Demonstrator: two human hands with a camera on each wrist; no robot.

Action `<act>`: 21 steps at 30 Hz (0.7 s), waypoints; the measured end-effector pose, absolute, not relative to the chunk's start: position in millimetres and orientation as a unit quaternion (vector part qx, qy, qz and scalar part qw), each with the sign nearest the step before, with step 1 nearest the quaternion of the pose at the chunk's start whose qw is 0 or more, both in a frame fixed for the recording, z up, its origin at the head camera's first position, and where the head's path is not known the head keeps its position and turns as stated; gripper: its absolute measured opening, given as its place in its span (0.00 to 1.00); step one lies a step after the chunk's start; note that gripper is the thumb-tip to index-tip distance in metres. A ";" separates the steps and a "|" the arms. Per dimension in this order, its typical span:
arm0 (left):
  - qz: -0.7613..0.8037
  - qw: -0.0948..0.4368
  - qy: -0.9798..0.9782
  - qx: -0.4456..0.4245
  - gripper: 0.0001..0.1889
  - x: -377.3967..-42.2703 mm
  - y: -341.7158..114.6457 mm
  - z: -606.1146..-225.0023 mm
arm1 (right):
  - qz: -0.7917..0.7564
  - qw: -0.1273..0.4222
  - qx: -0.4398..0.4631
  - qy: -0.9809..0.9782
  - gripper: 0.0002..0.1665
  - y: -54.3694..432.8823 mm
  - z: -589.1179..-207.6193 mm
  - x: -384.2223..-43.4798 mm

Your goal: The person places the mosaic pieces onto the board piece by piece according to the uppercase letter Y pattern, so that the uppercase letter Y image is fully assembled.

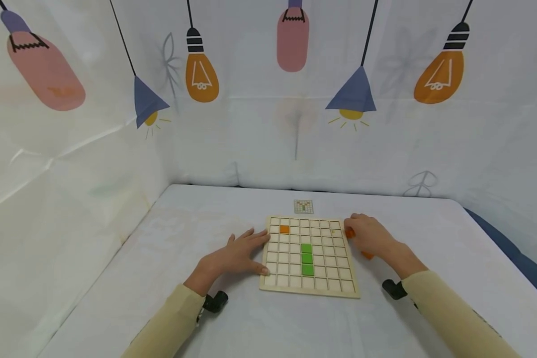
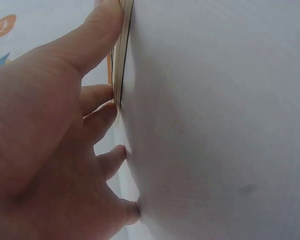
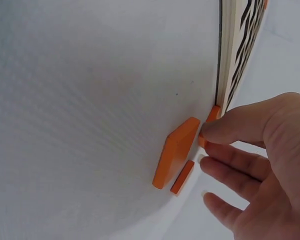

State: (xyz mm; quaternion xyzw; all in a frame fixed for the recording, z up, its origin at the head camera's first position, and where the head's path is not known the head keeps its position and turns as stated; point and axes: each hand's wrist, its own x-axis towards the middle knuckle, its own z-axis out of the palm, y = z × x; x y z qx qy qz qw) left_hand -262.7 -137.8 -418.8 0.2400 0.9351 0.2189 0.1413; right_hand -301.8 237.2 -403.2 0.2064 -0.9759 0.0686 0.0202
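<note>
A square wooden grid board (image 1: 291, 284) lies flat on the white table. One orange tile (image 1: 284, 229) sits in a cell at its upper left, and a column of green tiles (image 1: 307, 258) fills cells near its middle. My left hand (image 1: 237, 256) is spread at the board's left edge, its thumb and fingertips at the rim. Beside the board's upper right edge, my right hand (image 1: 372, 237) pinches an orange tile (image 3: 214, 114), partly hidden by the thumb. Under that hand lie two more orange tiles, a larger-looking one (image 3: 176, 154) and another (image 3: 182, 178) next to it.
A small card (image 1: 303, 206) printed with a grid pattern lies just beyond the board's far edge. A white curtain (image 1: 259, 129) with printed lamps hangs behind the table and along its left side. Bare white tabletop (image 1: 304, 328) shows in front of the board.
</note>
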 end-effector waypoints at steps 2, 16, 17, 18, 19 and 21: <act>0.218 0.141 0.935 0.241 0.50 -263.1 -137.9 -418.8 | 0.067 0.018 0.205 -0.976 0.13 237.5 -403.2 -302.3; 0.221 0.140 0.935 0.240 0.49 -262.1 -137.0 -417.9 | 0.063 0.012 0.196 -0.979 0.13 237.9 -401.2 -304.1; 0.221 0.140 0.935 0.240 0.49 -262.0 -136.8 -417.6 | 0.064 0.010 0.191 -0.979 0.13 238.0 -401.4 -304.2; 0.221 0.140 0.935 0.240 0.49 -261.9 -136.7 -417.5 | 0.064 0.009 0.188 -0.980 0.13 238.3 -401.8 -304.5; 0.221 0.140 0.935 0.240 0.49 -261.8 -136.7 -417.3 | 0.064 0.010 0.187 -0.980 0.13 238.4 -402.2 -304.7; 0.222 0.140 0.935 0.240 0.49 -261.7 -136.8 -417.3 | 0.066 0.013 0.184 -0.981 0.13 238.7 -403.1 -304.9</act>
